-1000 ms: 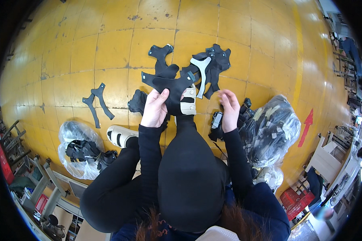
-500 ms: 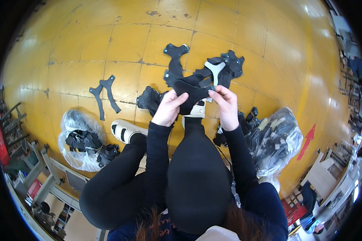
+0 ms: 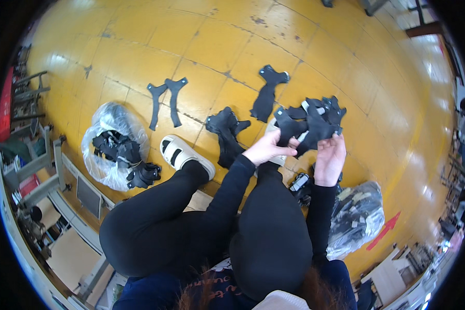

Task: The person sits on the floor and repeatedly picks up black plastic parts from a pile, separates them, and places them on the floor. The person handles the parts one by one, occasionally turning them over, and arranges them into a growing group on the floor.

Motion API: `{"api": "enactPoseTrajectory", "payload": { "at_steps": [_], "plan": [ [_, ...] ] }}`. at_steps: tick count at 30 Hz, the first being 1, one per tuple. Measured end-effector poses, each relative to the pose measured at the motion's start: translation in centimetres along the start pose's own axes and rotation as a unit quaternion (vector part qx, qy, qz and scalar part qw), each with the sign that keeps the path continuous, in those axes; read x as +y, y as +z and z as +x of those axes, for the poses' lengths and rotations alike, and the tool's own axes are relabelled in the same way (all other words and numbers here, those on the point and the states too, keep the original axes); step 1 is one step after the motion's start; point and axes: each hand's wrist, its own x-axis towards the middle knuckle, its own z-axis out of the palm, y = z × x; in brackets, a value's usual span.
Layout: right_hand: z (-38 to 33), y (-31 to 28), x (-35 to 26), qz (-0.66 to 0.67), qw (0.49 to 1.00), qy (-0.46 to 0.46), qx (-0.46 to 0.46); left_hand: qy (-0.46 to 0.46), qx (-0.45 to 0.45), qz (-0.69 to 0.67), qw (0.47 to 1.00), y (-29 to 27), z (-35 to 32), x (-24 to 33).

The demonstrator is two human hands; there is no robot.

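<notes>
My left hand (image 3: 267,148) pinches a black Y-shaped fabric piece (image 3: 288,125) between thumb and fingers. Another black fabric piece (image 3: 319,125), broad with pointed ends, hangs at the fingertips of my right hand (image 3: 330,159), gripped by its edge. Both pieces are up in front of a pile of similar dark pieces (image 3: 336,107) on the floor, and partly hide it. A single black piece (image 3: 265,95) lies on the floor just beyond. Left of my hands sits a stack of black pieces (image 3: 225,132).
Two slim Y-shaped pieces (image 3: 175,101) lie farther left on the yellow floor (image 3: 134,62). Clear plastic bags of black parts stand on the left (image 3: 95,160) and right (image 3: 359,217). My beige sandal (image 3: 188,157) is between. A metal-framed bench (image 3: 82,196) borders the left.
My view has swung, shifting the floor things in the picture. Both hands now appear farther right, near the pile, and the fabric between them has spread into two visible pieces.
</notes>
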Motion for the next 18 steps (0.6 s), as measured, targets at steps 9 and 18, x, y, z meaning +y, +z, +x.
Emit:
{"api": "enactPoseTrajectory", "payload": {
  "at_steps": [9,18],
  "plan": [
    [2.8,-1.6,-0.4,0.069,0.996,0.050,-0.004,0.021,0.038,0.015,0.999,-0.6,0.5,-2.3],
    [0.3,1.1,1.8,-0.081,0.973,0.196,-0.090,0.089,0.144,-0.069,0.983,-2.3,-0.8,1.4]
  ]
}}
